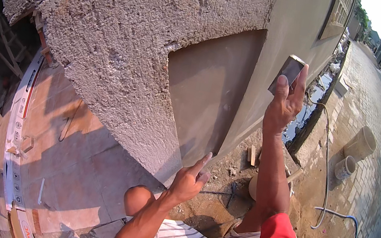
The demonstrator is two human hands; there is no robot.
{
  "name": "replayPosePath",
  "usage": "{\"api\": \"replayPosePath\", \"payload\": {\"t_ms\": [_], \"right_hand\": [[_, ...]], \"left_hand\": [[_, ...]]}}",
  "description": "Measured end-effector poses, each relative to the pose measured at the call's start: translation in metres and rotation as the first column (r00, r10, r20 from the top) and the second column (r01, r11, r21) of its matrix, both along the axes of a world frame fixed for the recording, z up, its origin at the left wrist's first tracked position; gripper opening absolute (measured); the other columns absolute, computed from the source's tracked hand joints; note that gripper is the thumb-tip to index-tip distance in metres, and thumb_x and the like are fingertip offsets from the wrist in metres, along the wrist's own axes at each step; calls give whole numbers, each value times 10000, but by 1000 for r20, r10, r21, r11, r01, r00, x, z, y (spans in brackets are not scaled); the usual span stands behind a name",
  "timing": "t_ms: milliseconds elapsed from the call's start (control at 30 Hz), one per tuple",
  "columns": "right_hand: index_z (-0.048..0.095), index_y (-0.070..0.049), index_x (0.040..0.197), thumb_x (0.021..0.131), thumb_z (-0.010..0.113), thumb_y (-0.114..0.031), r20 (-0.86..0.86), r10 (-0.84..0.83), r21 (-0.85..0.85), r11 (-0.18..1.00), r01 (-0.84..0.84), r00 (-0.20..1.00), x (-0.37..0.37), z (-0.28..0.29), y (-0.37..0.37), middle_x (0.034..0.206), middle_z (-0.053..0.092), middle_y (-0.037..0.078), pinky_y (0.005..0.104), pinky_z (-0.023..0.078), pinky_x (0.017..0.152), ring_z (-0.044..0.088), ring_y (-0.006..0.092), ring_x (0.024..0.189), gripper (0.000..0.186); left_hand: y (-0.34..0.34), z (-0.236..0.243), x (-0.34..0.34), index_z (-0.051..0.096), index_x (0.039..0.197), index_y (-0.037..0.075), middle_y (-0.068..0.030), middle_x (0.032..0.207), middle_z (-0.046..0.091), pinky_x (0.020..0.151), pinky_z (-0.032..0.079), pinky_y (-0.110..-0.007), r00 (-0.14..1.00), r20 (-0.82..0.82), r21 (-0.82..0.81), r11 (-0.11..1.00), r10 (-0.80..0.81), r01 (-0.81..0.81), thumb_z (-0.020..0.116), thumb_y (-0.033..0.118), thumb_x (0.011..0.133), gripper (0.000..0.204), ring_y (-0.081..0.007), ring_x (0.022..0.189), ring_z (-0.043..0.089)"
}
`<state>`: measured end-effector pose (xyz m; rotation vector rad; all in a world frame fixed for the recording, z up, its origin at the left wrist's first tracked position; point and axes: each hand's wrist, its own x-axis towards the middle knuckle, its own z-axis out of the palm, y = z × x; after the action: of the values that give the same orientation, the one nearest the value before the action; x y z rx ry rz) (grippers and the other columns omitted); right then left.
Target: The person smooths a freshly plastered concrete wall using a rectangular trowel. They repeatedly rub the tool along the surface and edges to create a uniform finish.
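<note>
My right hand point(285, 101) is raised beside the smooth grey plastered wall point(293, 20), shut on a small dark rectangular block point(290, 70) with a pale metallic-looking top edge; I cannot tell exactly what it is. My left hand point(191, 179) is low, near the bottom corner of a recessed smooth panel point(207, 92), its index finger stretched out and the others loosely bent, holding nothing. Whether that fingertip touches the plaster is unclear. Around the recess, the rough, pitted render point(117, 17) forms a wide slanted band with a broken upper edge.
Pinkish tiles point(74, 160) and long white strips point(18, 121) lie left. A narrow drain point(302, 124) runs along the right, beside a paved lane point(380, 119). Two white buckets point(361, 141), a hose point(322, 170) and wood offcuts point(252, 154) are on the dirt.
</note>
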<state>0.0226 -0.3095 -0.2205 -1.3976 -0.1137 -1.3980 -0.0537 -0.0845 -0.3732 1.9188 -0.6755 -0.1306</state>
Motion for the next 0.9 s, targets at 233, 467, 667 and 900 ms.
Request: {"api": "replayPosePath", "payload": {"t_ms": [233, 467, 667, 900], "right_hand": [[459, -78, 1430, 895, 682, -232, -75, -354, -189, 923, 336, 932, 27, -103, 17, 1395, 429, 236, 419, 344, 1073, 444, 358, 1276, 600], [476, -56, 1407, 892, 682, -165, -185, -128, 78, 986, 145, 974, 2, -96, -15, 1294, 493, 138, 377, 449, 979, 533, 245, 1157, 565], [467, -165, 1434, 840, 713, -149, -70, -293, -150, 948, 280, 954, 24, -52, 26, 1396, 391, 241, 447, 354, 1044, 425, 382, 1255, 643], [380, -35, 1464, 947, 582, -214, -478, -13, 201, 972, 123, 878, -37, -197, 16, 1366, 471, 223, 429, 382, 1039, 487, 342, 1242, 583]], "left_hand": [[-13, -1, -2, 472, 1406, 61, -158, 777, 670, 632, 496, -356, 993, 119, -72, 997, -4, 13, 627, 98, 893, 537, -250, 660, 648], [-16, 21, -14, 521, 1337, -24, -110, 785, 681, 620, 485, -280, 999, 2, 85, 995, -50, 50, 627, 82, 898, 465, -133, 657, 610], [-11, 18, -29, 530, 1330, -10, -125, 755, 659, 598, 488, -299, 1000, 3, 20, 1000, -7, 7, 607, 62, 901, 442, -154, 613, 594], [-23, 5, -29, 537, 1317, -27, -73, 834, 675, 635, 502, -266, 994, -9, -173, 979, 111, -111, 592, 57, 919, 410, -107, 670, 591]]}}
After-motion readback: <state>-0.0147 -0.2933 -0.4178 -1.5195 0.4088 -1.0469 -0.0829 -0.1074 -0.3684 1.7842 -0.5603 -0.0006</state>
